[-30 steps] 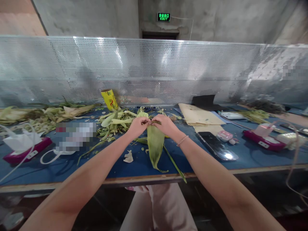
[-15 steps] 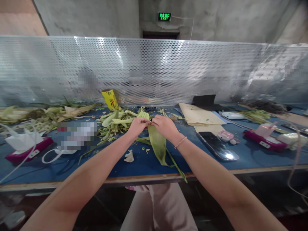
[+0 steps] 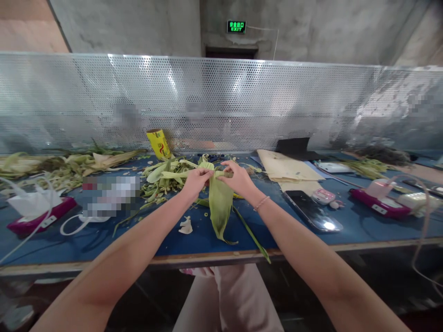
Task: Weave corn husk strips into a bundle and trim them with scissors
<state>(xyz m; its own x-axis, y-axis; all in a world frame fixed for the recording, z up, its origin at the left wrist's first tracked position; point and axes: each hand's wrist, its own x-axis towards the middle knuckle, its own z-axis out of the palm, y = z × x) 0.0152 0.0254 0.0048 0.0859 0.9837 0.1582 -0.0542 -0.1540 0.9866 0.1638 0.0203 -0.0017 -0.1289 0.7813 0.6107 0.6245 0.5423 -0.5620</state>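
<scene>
A broad green corn husk [image 3: 220, 210] hangs by its top end between my two hands, its pointed tip drooping over the blue table towards the front edge. At its upper left corner, my left hand [image 3: 198, 183] pinches the husk between thumb and fingers. My right hand [image 3: 239, 182] has curled fingers and thumb at the upper right of the husk, around a pale folded strip; the exact contact is partly hidden. Behind my left hand lies a heap of husk strips [image 3: 166, 182]. A narrow green leaf strip [image 3: 252, 235] runs under the husk and over the table edge.
A yellow can [image 3: 159, 144] stands behind the heap. Right of my hands are a phone [image 3: 311, 210], a pink earphone case [image 3: 323, 196] and brown paper [image 3: 289, 166]. Purple power strips [image 3: 380, 203] sit at both sides. A perforated metal screen [image 3: 221, 101] closes off the back.
My right hand has loosened from its close grip beside the left, its fingers now further apart. The husk has swung slightly left and faces me more broadly.
</scene>
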